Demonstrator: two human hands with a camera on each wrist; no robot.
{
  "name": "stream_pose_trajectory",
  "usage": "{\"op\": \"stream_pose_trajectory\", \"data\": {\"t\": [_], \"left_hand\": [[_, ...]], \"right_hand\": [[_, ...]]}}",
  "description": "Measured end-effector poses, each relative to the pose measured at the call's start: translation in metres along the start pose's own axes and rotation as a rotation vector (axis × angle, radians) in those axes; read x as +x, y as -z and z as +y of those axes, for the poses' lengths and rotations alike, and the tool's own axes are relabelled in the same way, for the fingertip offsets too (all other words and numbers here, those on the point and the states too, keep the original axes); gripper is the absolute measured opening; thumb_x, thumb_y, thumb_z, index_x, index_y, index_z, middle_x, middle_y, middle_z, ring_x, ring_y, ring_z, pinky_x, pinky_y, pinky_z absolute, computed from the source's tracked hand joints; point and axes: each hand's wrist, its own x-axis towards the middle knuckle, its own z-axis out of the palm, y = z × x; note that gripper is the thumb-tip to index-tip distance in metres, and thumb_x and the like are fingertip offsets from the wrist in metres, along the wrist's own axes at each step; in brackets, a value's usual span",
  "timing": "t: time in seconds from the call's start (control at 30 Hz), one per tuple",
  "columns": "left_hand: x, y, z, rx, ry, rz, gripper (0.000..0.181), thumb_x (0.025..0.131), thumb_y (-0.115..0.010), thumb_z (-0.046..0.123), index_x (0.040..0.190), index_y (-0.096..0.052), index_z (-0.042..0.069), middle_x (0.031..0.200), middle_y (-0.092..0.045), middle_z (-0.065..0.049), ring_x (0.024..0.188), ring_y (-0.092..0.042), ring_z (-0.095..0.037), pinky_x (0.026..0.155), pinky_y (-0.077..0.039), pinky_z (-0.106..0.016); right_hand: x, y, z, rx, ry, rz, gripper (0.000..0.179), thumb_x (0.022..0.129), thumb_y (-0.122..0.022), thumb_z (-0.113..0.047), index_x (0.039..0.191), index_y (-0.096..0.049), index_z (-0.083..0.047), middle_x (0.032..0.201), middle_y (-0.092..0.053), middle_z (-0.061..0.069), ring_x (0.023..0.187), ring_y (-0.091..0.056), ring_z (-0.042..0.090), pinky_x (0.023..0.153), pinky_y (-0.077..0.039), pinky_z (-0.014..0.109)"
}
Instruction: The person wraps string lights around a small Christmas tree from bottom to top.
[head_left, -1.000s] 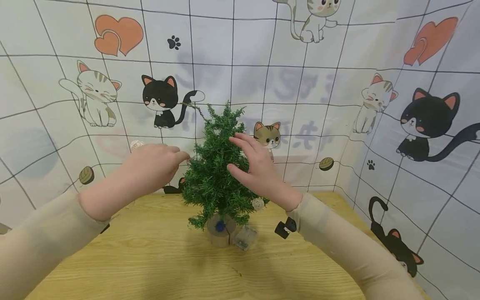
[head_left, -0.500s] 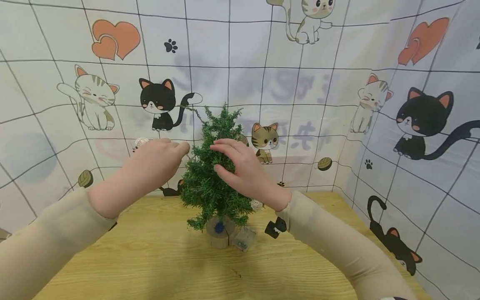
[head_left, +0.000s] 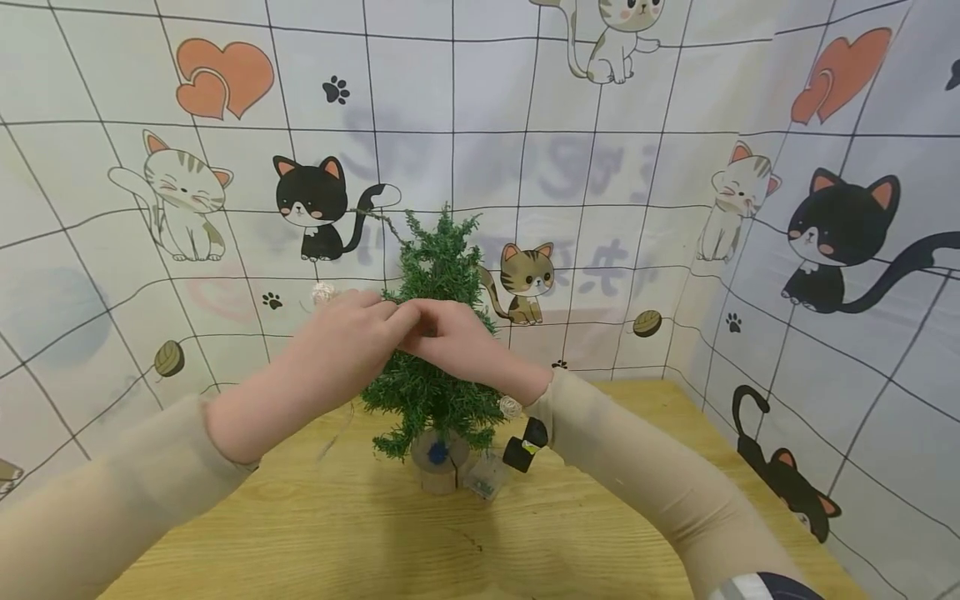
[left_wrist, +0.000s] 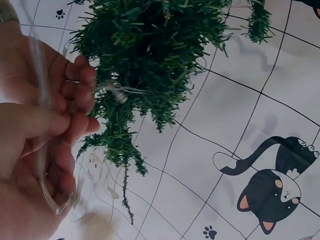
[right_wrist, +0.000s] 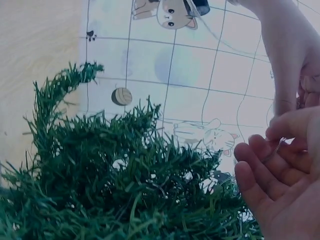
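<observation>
Both hands meet in front of a small green artificial Christmas tree (head_left: 442,258), their fingertips overlapping in the head view. My left hand (head_left: 341,333) holds a thin, clear string-light wire (left_wrist: 42,95), which runs across the fingers in the left wrist view. Thumb and fingers of my right hand (head_left: 465,342) pinch the same wire, seen as a short loop in the right wrist view. A pale woven ball (head_left: 323,293) shows just behind the left hand. Another woven ball (head_left: 511,407) sits at the tree's lower right. Some wire lies among the branches.
The tree stands on a round wooden base (head_left: 441,475) on a wood-grain table (head_left: 300,517). Beside the base lies a clear battery box (head_left: 486,479). A cat-print cloth (head_left: 585,167) hangs behind and at the right. A strand of wire (head_left: 337,433) dangles below the left forearm.
My right hand has moved left across the tree until its fingers meet the left hand. The left hand has shifted slightly right, and the woven ball behind it has moved right too.
</observation>
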Motion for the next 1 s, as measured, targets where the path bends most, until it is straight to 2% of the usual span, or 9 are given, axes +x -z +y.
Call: {"op": "stream_pose_trajectory", "data": {"t": [0.17,0.27,0.37,0.47,0.6,0.7,0.8,0.9,1.0], "left_hand": [[-0.01,-0.007,-0.007,0.188,0.028,0.132,0.024,0.077,-0.072,-0.009,0.089,-0.056,0.004,0.069,-0.057,-0.007,0.07,-0.048,-0.028,0.085,-0.032,-0.051],[-0.015,-0.01,-0.015,0.25,0.08,0.215,0.02,0.079,-0.067,-0.01,0.088,-0.056,0.004,0.078,-0.059,-0.009,0.078,-0.048,-0.03,0.084,-0.03,-0.054],[-0.022,-0.011,-0.024,0.189,0.178,0.24,0.029,0.077,-0.07,-0.004,0.101,-0.059,0.006,0.1,-0.061,-0.011,0.091,-0.048,-0.034,0.082,-0.031,-0.056],[-0.03,-0.008,-0.031,0.029,0.31,0.234,0.052,0.073,-0.076,0.002,0.121,-0.057,0.009,0.118,-0.055,-0.017,0.098,-0.048,-0.04,0.077,-0.036,-0.057],[-0.038,0.0,-0.035,-0.24,0.479,0.141,0.062,0.082,-0.073,0.008,0.138,-0.048,0.012,0.108,-0.061,-0.016,0.084,-0.057,-0.034,0.065,-0.044,-0.047],[-0.039,0.006,-0.038,-0.497,0.598,-0.035,0.046,0.094,-0.063,0.018,0.138,-0.049,0.012,0.078,-0.062,-0.007,0.057,-0.054,-0.021,0.051,-0.042,-0.036],[-0.038,0.011,-0.039,-0.704,0.677,-0.191,0.033,0.1,-0.055,0.027,0.13,-0.056,0.014,0.058,-0.048,0.0,0.043,-0.038,-0.014,0.042,-0.033,-0.03],[-0.033,0.019,-0.037,-0.775,0.66,-0.248,0.026,0.099,-0.055,0.023,0.121,-0.064,0.013,0.054,-0.038,0.002,0.043,-0.03,-0.012,0.043,-0.028,-0.029],[-0.026,0.032,-0.033,-0.755,0.621,-0.251,0.022,0.095,-0.054,0.013,0.111,-0.068,0.011,0.055,-0.038,0.002,0.045,-0.029,-0.012,0.047,-0.029,-0.03]], "right_hand": [[0.002,-0.001,0.005,-0.055,0.059,0.043,0.02,0.098,-0.059,-0.014,0.109,-0.071,-0.004,0.093,-0.072,0.007,0.078,-0.067,0.018,0.07,-0.05,0.024],[0.001,-0.003,0.008,-0.067,0.093,0.034,0.021,0.098,-0.059,-0.015,0.108,-0.072,-0.002,0.091,-0.072,0.01,0.075,-0.066,0.023,0.066,-0.049,0.025],[-0.001,-0.004,0.009,-0.089,0.101,0.03,0.02,0.097,-0.061,-0.015,0.109,-0.073,-0.004,0.093,-0.072,0.007,0.076,-0.066,0.019,0.066,-0.049,0.024],[-0.003,-0.006,0.01,-0.139,0.1,0.029,0.019,0.096,-0.063,-0.016,0.109,-0.074,-0.007,0.097,-0.072,0.001,0.077,-0.065,0.008,0.068,-0.05,0.022],[-0.005,-0.007,0.01,-0.2,0.113,0.021,0.019,0.095,-0.064,-0.018,0.107,-0.075,-0.008,0.097,-0.071,-0.001,0.077,-0.062,0.001,0.067,-0.049,0.021],[-0.006,-0.007,0.011,-0.223,0.112,0.023,0.018,0.095,-0.064,-0.017,0.106,-0.075,-0.008,0.096,-0.071,-0.001,0.075,-0.061,0.0,0.067,-0.049,0.021],[-0.007,-0.007,0.012,-0.222,0.09,0.002,0.02,0.096,-0.064,-0.018,0.109,-0.074,-0.008,0.094,-0.07,-0.002,0.071,-0.059,0.002,0.065,-0.048,0.023],[-0.009,-0.008,0.011,-0.183,0.064,-0.049,0.024,0.096,-0.063,-0.02,0.116,-0.07,-0.008,0.095,-0.068,-0.003,0.064,-0.057,0.007,0.062,-0.047,0.026],[-0.011,-0.009,0.009,-0.133,0.056,-0.1,0.031,0.096,-0.063,-0.021,0.125,-0.065,-0.009,0.1,-0.066,-0.002,0.06,-0.057,0.011,0.06,-0.045,0.027]]}}
